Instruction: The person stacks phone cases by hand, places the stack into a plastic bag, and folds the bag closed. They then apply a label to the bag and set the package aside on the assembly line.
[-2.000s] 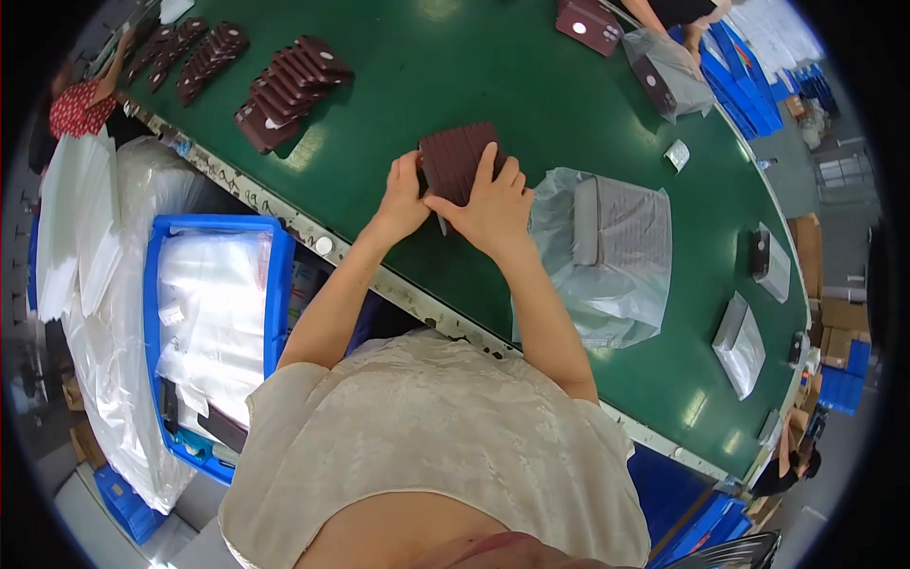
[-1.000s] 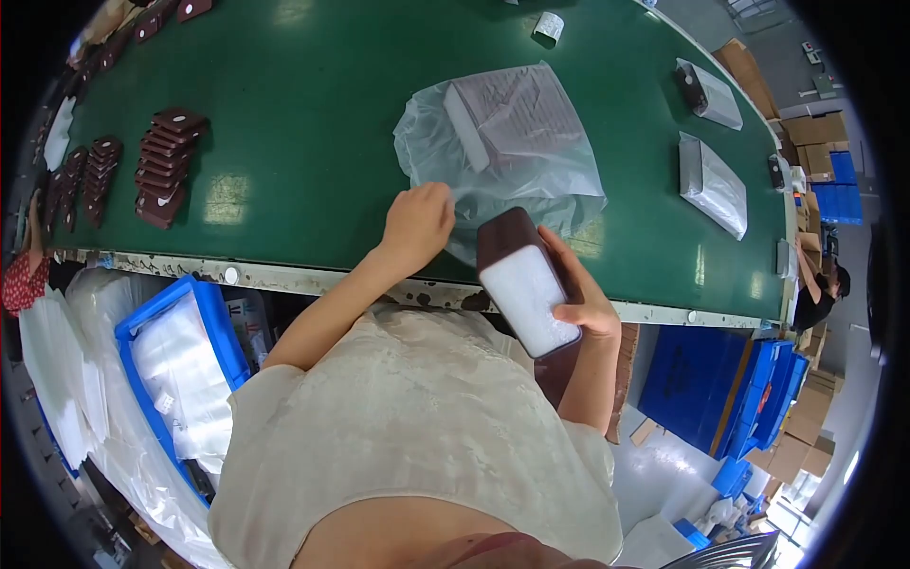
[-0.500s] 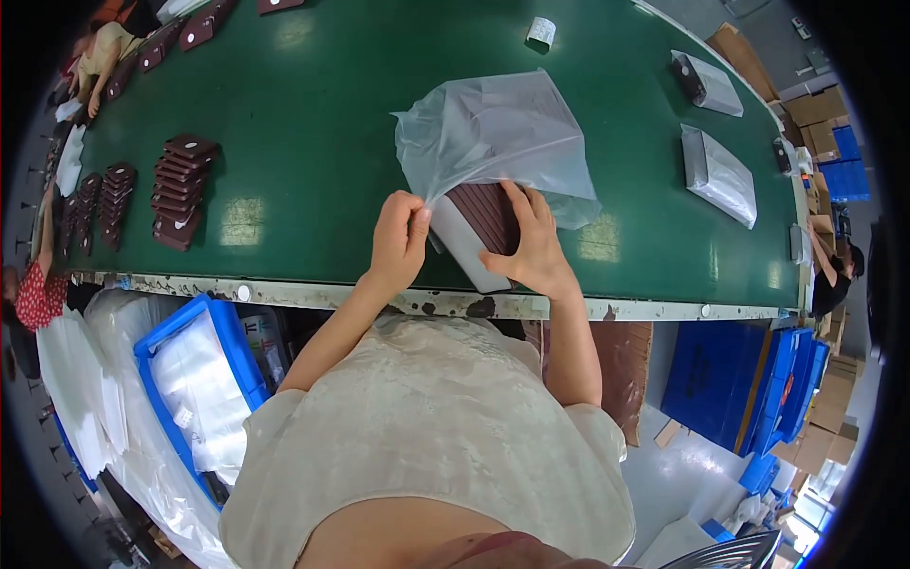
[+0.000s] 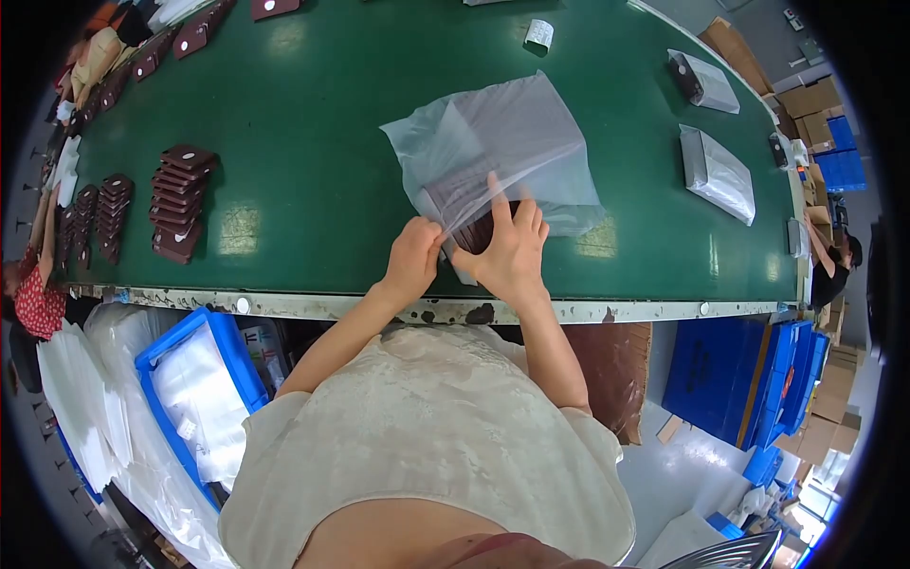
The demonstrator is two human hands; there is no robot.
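A translucent plastic bag [image 4: 531, 133] lies on the green table [image 4: 322, 104] and covers most of a dark brown ridged item [image 4: 477, 234] with a pale side. Closed on the bag's near left edge is my left hand [image 4: 413, 258]. My right hand [image 4: 509, 248] has its fingers spread over the bag and the item's near end, with the thumb against the item. The end under my right hand is partly hidden.
Stacks of brown pieces [image 4: 180, 204] stand at the left. Bagged items [image 4: 718, 175] lie at the right, and a white label [image 4: 538, 36] at the back. Blue bins [image 4: 716, 379] are below right. Other people [image 4: 40, 294] are at both sides.
The bag's near edge has come down over more of the brown item. Both hands have moved closer together, my right hand to the left and my left hand slightly right and down.
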